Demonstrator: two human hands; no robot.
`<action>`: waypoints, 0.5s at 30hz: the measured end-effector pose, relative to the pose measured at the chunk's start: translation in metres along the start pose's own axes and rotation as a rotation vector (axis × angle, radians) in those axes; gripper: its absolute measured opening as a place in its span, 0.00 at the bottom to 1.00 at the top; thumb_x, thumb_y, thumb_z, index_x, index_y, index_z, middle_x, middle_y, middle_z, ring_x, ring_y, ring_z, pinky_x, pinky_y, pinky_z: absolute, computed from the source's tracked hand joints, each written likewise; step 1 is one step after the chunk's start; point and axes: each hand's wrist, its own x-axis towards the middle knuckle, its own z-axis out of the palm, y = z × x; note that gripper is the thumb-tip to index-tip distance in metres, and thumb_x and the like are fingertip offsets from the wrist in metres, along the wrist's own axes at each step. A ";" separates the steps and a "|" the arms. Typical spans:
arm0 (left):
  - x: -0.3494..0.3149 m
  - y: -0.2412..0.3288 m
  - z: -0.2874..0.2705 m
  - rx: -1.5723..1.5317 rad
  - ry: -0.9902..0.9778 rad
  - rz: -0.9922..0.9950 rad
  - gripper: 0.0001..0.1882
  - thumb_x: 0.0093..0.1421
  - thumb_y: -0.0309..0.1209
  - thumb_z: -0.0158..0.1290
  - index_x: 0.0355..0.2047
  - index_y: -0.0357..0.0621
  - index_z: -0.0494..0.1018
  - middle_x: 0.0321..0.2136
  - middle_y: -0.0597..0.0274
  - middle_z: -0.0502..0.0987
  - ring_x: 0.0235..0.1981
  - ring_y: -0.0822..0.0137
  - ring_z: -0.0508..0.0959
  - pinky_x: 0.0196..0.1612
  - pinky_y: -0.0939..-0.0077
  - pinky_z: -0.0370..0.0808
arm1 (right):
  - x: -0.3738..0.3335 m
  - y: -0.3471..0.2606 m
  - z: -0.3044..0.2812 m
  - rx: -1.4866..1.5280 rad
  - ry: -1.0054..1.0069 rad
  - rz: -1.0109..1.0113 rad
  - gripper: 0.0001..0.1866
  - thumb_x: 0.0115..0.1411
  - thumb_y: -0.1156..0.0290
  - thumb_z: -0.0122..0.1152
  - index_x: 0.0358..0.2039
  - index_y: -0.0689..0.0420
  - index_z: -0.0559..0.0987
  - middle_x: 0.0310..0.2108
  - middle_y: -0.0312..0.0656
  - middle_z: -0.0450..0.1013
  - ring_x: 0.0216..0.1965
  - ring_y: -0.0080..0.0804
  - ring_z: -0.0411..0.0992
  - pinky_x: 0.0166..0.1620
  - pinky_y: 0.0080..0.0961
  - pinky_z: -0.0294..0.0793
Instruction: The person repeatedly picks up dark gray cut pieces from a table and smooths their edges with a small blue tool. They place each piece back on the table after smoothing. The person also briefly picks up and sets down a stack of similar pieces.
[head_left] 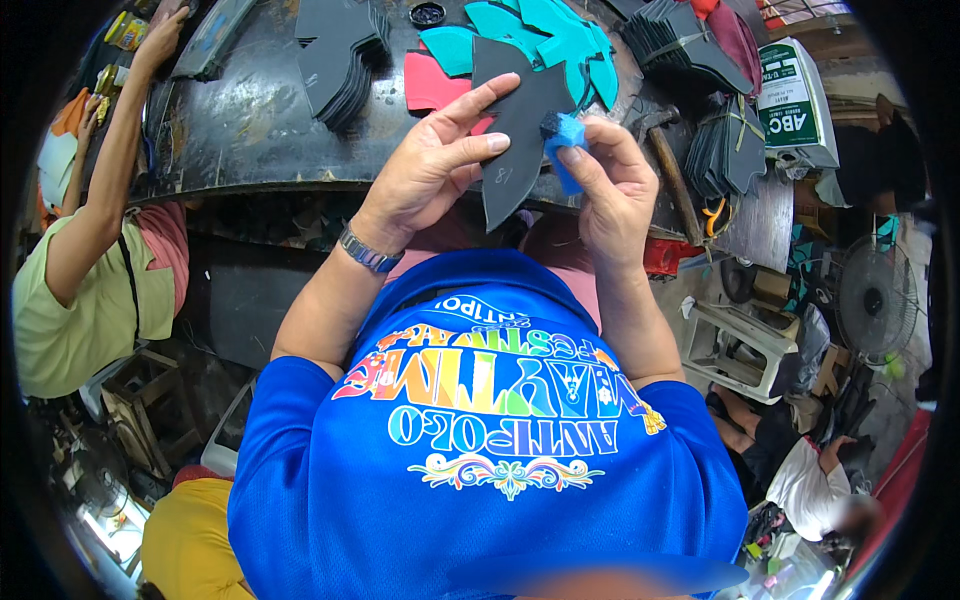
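Note:
My left hand (430, 165) is closed on a flat black cut piece (525, 125), thumb on its face and a finger along its edge. The piece has a pointed lower end and a faint pale mark. In my right hand (620, 195), pinched between thumb and fingers, is a blue sponge (568, 155) with a dark, smeared tip. That tip is beside the right edge of the black piece; whether they touch I cannot tell. Behind the piece lie several teal cut pieces (530, 40) and a red one (430, 82), partly covered.
Stacked black pieces lie on the dark table (250, 125): one stack (340, 75) left, tied bundles (728, 145) right. A small round tin (427, 14) stands at the back. A hammer (670, 170) and orange-handled scissors (714, 217) lie right. A co-worker (90, 300) reaches in from the left.

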 end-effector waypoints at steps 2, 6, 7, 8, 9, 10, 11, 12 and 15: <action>0.003 -0.002 -0.001 0.017 -0.002 0.024 0.31 0.60 0.21 0.51 0.64 0.44 0.57 0.53 0.59 0.70 0.47 0.72 0.76 0.48 0.79 0.76 | -0.003 0.002 0.001 0.066 0.028 0.127 0.10 0.57 0.79 0.62 0.41 0.63 0.77 0.36 0.38 0.75 0.39 0.20 0.72 0.45 0.18 0.71; 0.006 0.001 -0.010 0.038 0.017 0.049 0.31 0.60 0.21 0.51 0.64 0.43 0.57 0.57 0.57 0.67 0.49 0.71 0.75 0.50 0.77 0.75 | -0.005 -0.001 -0.003 0.185 -0.065 0.269 0.12 0.57 0.79 0.60 0.42 0.63 0.75 0.38 0.42 0.75 0.37 0.29 0.75 0.40 0.22 0.75; 0.007 0.003 -0.012 0.058 0.026 0.042 0.31 0.60 0.21 0.51 0.64 0.43 0.57 0.57 0.57 0.67 0.49 0.71 0.75 0.50 0.77 0.75 | -0.005 -0.002 -0.004 0.197 -0.082 0.294 0.12 0.57 0.78 0.60 0.42 0.63 0.75 0.37 0.42 0.75 0.36 0.30 0.76 0.39 0.22 0.75; 0.008 0.005 -0.015 0.080 0.031 0.038 0.31 0.60 0.21 0.51 0.64 0.43 0.57 0.57 0.57 0.67 0.49 0.71 0.75 0.50 0.77 0.75 | -0.004 -0.003 -0.005 0.211 -0.110 0.306 0.11 0.57 0.78 0.60 0.42 0.63 0.75 0.37 0.42 0.75 0.36 0.30 0.76 0.39 0.22 0.75; 0.008 0.005 -0.016 0.094 0.034 0.043 0.31 0.60 0.21 0.51 0.63 0.43 0.57 0.57 0.58 0.67 0.49 0.71 0.75 0.50 0.77 0.75 | -0.003 -0.003 -0.005 0.208 -0.080 0.309 0.12 0.58 0.78 0.60 0.42 0.63 0.75 0.37 0.43 0.75 0.36 0.31 0.76 0.39 0.22 0.75; 0.009 0.005 -0.016 0.108 0.037 0.047 0.31 0.60 0.21 0.52 0.63 0.43 0.57 0.58 0.58 0.67 0.49 0.71 0.75 0.50 0.77 0.75 | -0.002 -0.003 -0.005 0.205 -0.061 0.297 0.12 0.58 0.77 0.60 0.42 0.63 0.75 0.37 0.43 0.75 0.35 0.31 0.76 0.39 0.22 0.75; 0.010 0.004 -0.015 0.115 0.035 0.063 0.31 0.60 0.21 0.52 0.63 0.43 0.57 0.57 0.58 0.67 0.49 0.71 0.75 0.50 0.77 0.75 | 0.000 -0.002 -0.004 0.204 -0.039 0.286 0.12 0.58 0.77 0.59 0.43 0.62 0.75 0.37 0.43 0.76 0.35 0.31 0.76 0.39 0.22 0.75; 0.011 0.003 -0.014 0.123 0.033 0.079 0.31 0.60 0.21 0.52 0.63 0.43 0.57 0.57 0.58 0.67 0.49 0.71 0.75 0.49 0.77 0.76 | 0.000 0.000 -0.001 0.203 -0.014 0.288 0.12 0.58 0.78 0.60 0.43 0.62 0.75 0.37 0.42 0.75 0.35 0.30 0.76 0.40 0.23 0.76; 0.013 0.001 -0.010 0.046 0.030 0.141 0.31 0.60 0.20 0.52 0.63 0.43 0.58 0.57 0.58 0.67 0.49 0.72 0.74 0.49 0.78 0.76 | -0.005 0.003 0.005 0.170 -0.012 0.238 0.12 0.56 0.79 0.62 0.42 0.63 0.76 0.37 0.39 0.75 0.37 0.21 0.73 0.41 0.17 0.73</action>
